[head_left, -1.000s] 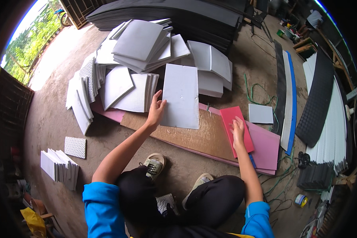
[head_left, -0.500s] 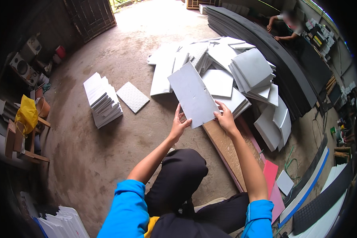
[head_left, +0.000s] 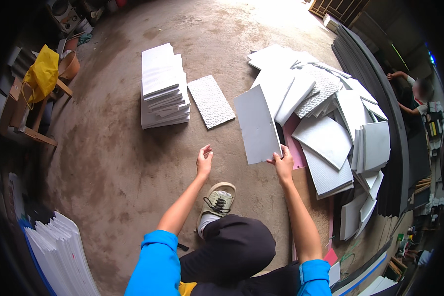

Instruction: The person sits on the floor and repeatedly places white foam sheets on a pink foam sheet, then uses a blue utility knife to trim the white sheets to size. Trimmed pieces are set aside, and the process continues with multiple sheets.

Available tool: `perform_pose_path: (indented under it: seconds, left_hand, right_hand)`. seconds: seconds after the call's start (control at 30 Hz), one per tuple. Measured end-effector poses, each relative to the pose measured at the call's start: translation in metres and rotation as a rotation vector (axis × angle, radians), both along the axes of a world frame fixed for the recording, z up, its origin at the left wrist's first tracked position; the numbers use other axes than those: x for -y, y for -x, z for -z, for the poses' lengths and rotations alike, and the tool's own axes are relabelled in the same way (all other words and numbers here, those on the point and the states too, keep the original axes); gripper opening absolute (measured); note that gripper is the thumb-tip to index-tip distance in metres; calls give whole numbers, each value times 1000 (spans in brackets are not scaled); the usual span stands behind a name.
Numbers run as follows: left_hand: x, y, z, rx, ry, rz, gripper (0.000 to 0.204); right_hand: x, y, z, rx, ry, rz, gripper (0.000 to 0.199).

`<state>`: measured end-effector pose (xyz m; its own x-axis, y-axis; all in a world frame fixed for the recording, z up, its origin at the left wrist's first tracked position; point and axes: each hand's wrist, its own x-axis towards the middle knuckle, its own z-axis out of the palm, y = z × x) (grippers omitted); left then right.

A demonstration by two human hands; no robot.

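My right hand [head_left: 282, 164] grips the lower right corner of a flat white foam sheet [head_left: 256, 126], which is tilted up in front of me. Away from the sheet, my left hand [head_left: 205, 162] hovers over the floor with nothing in it, its fingers slightly curled and apart. Ahead and to the left stands a tall stack of white foam sheets [head_left: 164, 74]. Just right of that stack, a single textured white sheet [head_left: 211, 101] lies flat on the floor. A loose heap of white sheets [head_left: 325, 135] spreads out to the right of the held one.
Long dark boards [head_left: 375, 98] are piled behind the heap, and a person [head_left: 412, 93] works beyond them. A yellow bag [head_left: 42, 74] hangs on a wooden stool [head_left: 37, 135] at left. More white sheets [head_left: 61, 251] stand at lower left. My shoe [head_left: 217, 204] rests on the concrete floor.
My left hand has let go of the sheet and moved away to its left; my right hand still holds it. The view has turned left and down, bringing the stack closer to the middle.
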<state>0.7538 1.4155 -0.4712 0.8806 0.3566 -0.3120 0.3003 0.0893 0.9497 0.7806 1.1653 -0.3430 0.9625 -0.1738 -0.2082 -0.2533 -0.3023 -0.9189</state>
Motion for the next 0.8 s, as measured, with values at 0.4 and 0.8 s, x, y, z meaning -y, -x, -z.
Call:
perform_pose_path:
  seconds: [0.4,0.8]
  left_hand:
    - [-21,-34,33,216,209,58,64]
    - [-32,-16,27,208,-125,-10,58]
  right_hand:
    - [-65,-26,130,-482,-598,-233,37]
    - [-146,-176,144,243,741,-349,76]
